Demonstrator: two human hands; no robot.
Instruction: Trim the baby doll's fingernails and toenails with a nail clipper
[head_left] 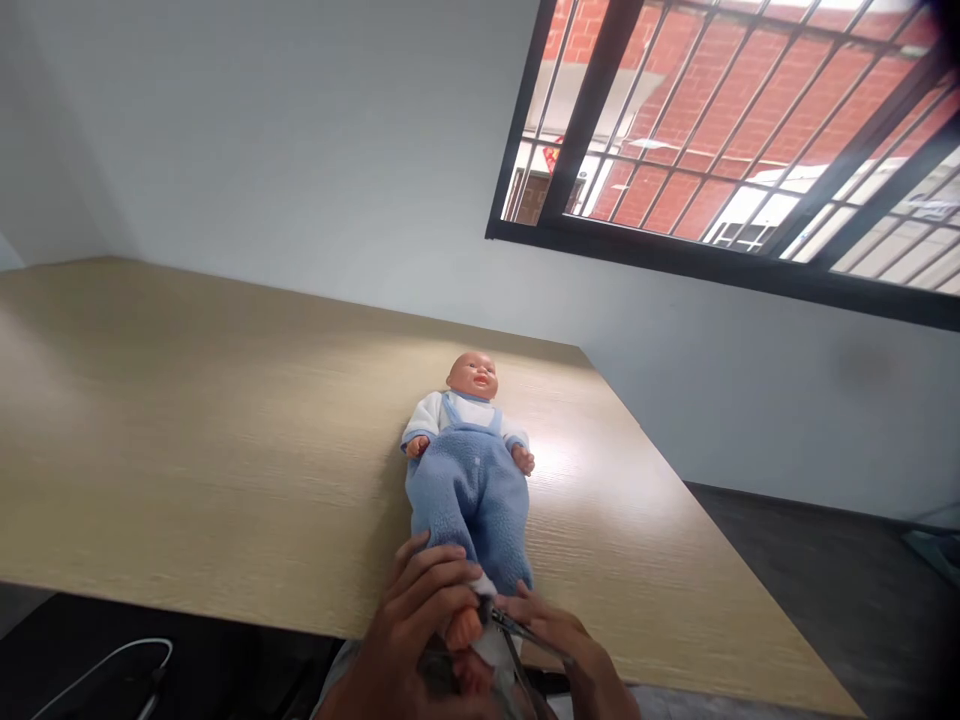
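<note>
A baby doll (472,470) in a blue fleece romper and white top lies on its back, its feet toward me. My left hand (420,620) curls around the lower leg and foot on the left side, fingers over the trouser cuff. An orange-pink piece (463,629), seemingly part of the doll's foot, shows beneath those fingers. White cloth (487,592) sits beside my fingertips, partly covered. My right hand (551,630) grips a slim metal tool (511,626) with two thin arms, its tip at the cloth. Whether it is scissors or forceps I cannot tell.
The doll rests on a light wooden table (225,450), near its front edge. A white cable (112,655) lies on a dark surface below at the left. Behind stand a pale wall (300,150) and a barred window (675,240). Dark floor (795,560) shows at right.
</note>
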